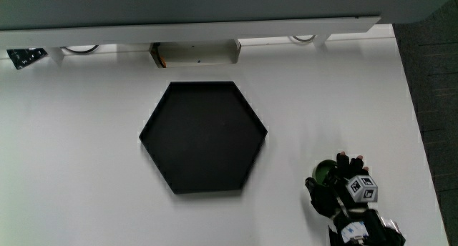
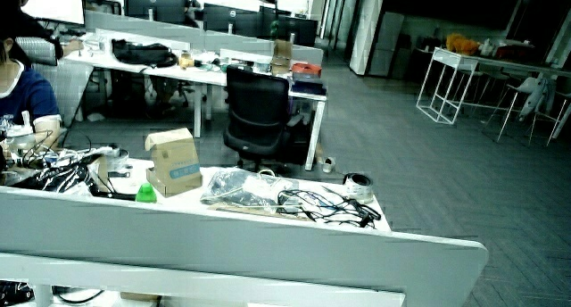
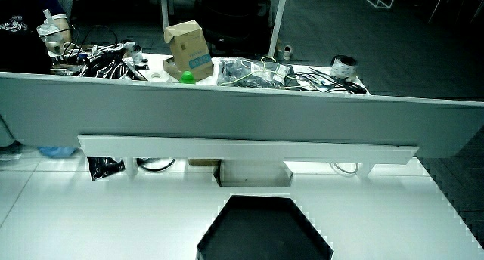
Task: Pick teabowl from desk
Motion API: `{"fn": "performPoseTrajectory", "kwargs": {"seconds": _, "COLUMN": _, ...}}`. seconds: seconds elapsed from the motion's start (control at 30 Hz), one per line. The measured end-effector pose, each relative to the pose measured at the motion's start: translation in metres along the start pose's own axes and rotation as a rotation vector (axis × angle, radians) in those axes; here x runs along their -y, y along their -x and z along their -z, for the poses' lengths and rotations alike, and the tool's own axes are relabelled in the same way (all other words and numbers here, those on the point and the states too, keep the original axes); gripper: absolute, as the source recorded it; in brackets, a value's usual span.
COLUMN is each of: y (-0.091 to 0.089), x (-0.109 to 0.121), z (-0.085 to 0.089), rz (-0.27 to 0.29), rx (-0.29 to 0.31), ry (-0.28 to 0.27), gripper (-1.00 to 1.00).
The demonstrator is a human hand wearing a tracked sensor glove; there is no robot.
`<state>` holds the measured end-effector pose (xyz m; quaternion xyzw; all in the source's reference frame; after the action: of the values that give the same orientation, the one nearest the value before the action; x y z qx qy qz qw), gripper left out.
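A small dark green teabowl sits on the white table, close to the table's side edge and nearer to the person than the black hexagonal tray. The hand, in a black glove with a patterned cube on its back, lies over and beside the teabowl. Its fingers curl around the bowl's rim, with the thumb on the bowl's near side. The bowl looks to be resting on the table. Neither side view shows the hand or the bowl. A side view shows part of the tray.
A low partition runs along the table's edge farthest from the person, with a pale box under it and a small black object near one corner. The table's side edge passes close by the hand.
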<state>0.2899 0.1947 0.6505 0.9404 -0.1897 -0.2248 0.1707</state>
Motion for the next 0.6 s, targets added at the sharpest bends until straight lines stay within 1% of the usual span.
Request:
{"fn": "performPoseTrajectory", "kwargs": {"seconds": 0.27, "y": -0.006, "x": -0.029, "z": -0.003, "rz": -0.008, "rx": -0.889, "ry": 0.458, "gripper": 0.0}}
{"fn": "performPoseTrajectory", "kwargs": {"seconds": 0.4, "y": -0.007, "x": -0.047, "z": 0.045, "rz": 0.058, "rx": -0.779, "ry": 0.418, "gripper": 0.0}}
{"fn": "performPoseTrajectory", "kwargs": {"seconds": 0.5, "y": -0.007, "x": -0.061, "z": 0.051, "rz": 0.05, "rx": -0.804, "ry": 0.496, "gripper": 0.0}}
{"fn": "performPoseTrajectory", "kwargs": {"seconds": 0.6, "y": -0.005, "x": -0.074, "z": 0.046, "rz": 0.047, "rx": -0.816, "ry": 0.525, "gripper": 0.0}}
